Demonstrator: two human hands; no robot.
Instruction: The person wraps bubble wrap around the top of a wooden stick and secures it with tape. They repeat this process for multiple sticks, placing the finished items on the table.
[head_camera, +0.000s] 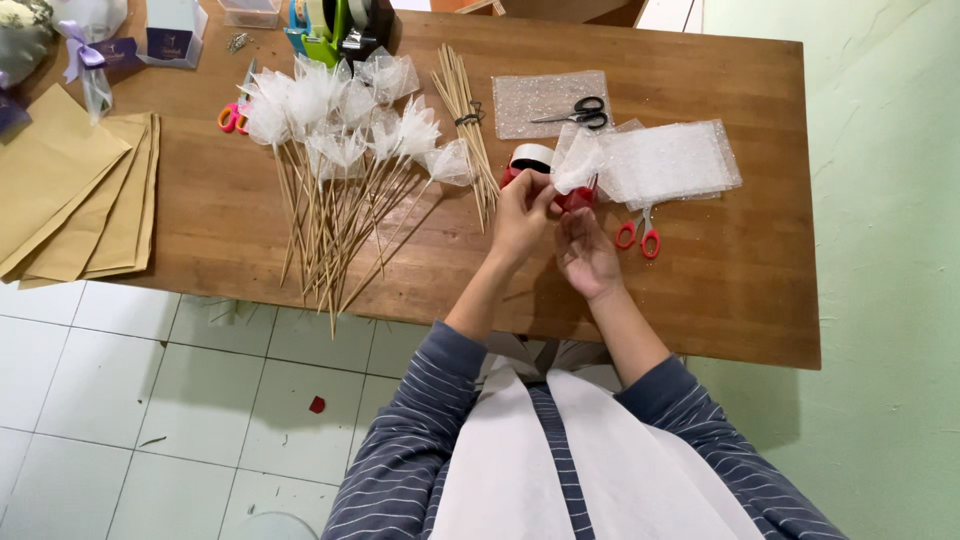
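Observation:
My left hand (520, 215) and my right hand (588, 255) meet above the middle of the wooden table (700, 290). Together they pinch a small gathered piece of white bubble wrap (575, 165) with a red part (577, 198) at its base. My left fingertips close on it from the left and my right fingers hold it from below. A white tape roll on a red holder (530, 157) stands just behind my left hand. What lies inside my fingers is hidden.
Several skewers tipped with white wrap flowers (340, 130) lie fanned at the left, with a bundle of bare skewers (462, 100) beside them. Bubble-wrap sheets (680, 160), black scissors (575, 112) and red-handled scissors (640, 235) are at the right. Brown paper sheets (70, 200) lie far left.

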